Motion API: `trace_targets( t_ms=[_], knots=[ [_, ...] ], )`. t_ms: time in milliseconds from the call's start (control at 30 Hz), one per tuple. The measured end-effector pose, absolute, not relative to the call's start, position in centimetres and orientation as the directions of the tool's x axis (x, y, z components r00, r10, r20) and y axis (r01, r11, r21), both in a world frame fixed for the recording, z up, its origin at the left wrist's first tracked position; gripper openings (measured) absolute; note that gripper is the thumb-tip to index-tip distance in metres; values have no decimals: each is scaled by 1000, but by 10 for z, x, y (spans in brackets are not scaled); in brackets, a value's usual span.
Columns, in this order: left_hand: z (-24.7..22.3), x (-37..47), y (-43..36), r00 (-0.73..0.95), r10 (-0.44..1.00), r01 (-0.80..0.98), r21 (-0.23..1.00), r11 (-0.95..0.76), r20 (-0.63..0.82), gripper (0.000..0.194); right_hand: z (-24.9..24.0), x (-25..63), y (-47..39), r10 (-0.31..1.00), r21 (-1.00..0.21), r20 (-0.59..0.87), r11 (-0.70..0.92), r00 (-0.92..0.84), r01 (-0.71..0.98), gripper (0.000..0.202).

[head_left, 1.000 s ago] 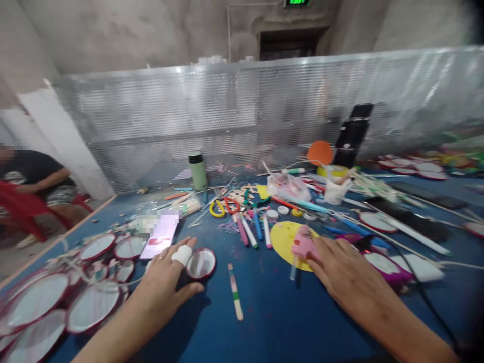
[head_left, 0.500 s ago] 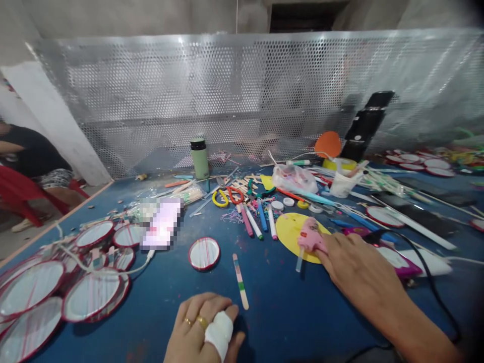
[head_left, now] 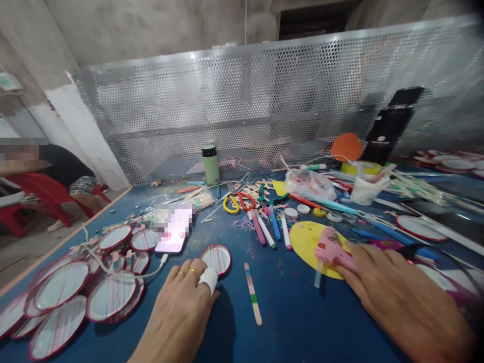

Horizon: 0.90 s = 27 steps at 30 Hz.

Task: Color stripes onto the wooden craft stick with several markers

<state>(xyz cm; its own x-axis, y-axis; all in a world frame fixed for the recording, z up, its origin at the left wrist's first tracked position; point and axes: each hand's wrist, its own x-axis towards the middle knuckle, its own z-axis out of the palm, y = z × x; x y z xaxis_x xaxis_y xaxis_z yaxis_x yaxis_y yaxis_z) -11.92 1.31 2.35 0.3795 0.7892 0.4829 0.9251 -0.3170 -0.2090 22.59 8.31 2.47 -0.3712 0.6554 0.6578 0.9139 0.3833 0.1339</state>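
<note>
My left hand (head_left: 181, 307) lies flat on the blue table (head_left: 295, 322), palm down. It wears two rings and a white bandage on one finger, and the fingertips reach the near rim of a small round red-rimmed disc (head_left: 217, 258). My right hand (head_left: 397, 297) rests over the handle of a pink glue gun (head_left: 329, 250). The gun lies on a yellow paper circle (head_left: 304, 241) with its nozzle pointing toward me. A striped craft stick (head_left: 252, 292) lies between the two hands.
Several larger red-rimmed discs (head_left: 68, 297) crowd the left side, beside a lit phone (head_left: 174, 229) on a cable. Markers (head_left: 270, 229), scissors (head_left: 238, 201), a green bottle (head_left: 210, 165), a plastic bag (head_left: 309, 184) and a cup (head_left: 363, 189) sit farther back. A perforated metal screen (head_left: 264, 101) closes the far edge. A person sits at far left.
My left hand, which had drawn back to the near edge half a second ago, has moved forward to the small disc again. The right hand stays on the glue gun.
</note>
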Motion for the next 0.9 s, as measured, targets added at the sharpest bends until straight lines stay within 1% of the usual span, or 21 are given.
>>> trace_targets(
  t_ms=[33, 67, 100, 133, 167, 200, 233, 300, 400, 467, 567, 667, 800, 900],
  knots=[
    [25, -117, 13, 392, 783, 920, -210, -332, 482, 5, 31, 216, 74, 632, 211, 663, 357, -402, 910, 37],
    [25, -114, 13, 399, 774, 917, -200, -345, 493, 5, 37, 204, 65, 593, 241, 678, 379, -435, 893, 34],
    [26, -113, 13, 388, 768, 921, -178, -347, 509, 5, 42, 190, 57, 536, 255, 674, 478, -509, 841, 29],
    [26, -113, 12, 367, 763, 928, -151, -341, 531, 6, 45, 175, 49, 484, 236, 642, 613, -595, 754, 21],
    [25, -113, 12, 340, 761, 936, -120, -330, 553, 7, 46, 161, 44, 477, 157, 584, 728, -657, 668, 16],
    [25, -115, 11, 311, 763, 944, -89, -318, 567, 9, 46, 149, 40, 512, 54, 511, 782, -690, 621, 21],
    [23, -118, 10, 284, 765, 950, -59, -307, 578, 11, 45, 138, 38, 540, -17, 477, 795, -694, 606, 29],
    [19, -124, 7, 252, 773, 952, -9, -305, 582, 15, 40, 124, 40, 617, -116, 370, 772, -694, 625, 38],
    [13, -133, 1, 218, 789, 947, 71, -313, 575, 19, 34, 116, 48, 678, -220, 237, 735, -696, 641, 34],
    [11, -137, -2, 191, 782, 941, 115, -317, 594, 22, 32, 115, 52, 707, -272, 169, 703, -686, 658, 32],
    [9, -141, -3, 178, 753, 935, 129, -330, 634, 23, 33, 114, 54, 736, -325, 112, 662, -668, 675, 31],
    [8, -145, -2, 178, 756, 932, 138, -334, 630, 22, 36, 112, 55, 737, -352, 82, 651, -671, 672, 28],
    [3, -151, -1, 209, 745, 924, 122, -362, 633, 19, 41, 110, 57, 743, -330, 52, 643, -667, 691, 27],
    [-1, -156, -1, 226, 747, 924, 105, -367, 625, 19, 38, 110, 61, 738, -328, 64, 651, -672, 684, 26]
  ],
)
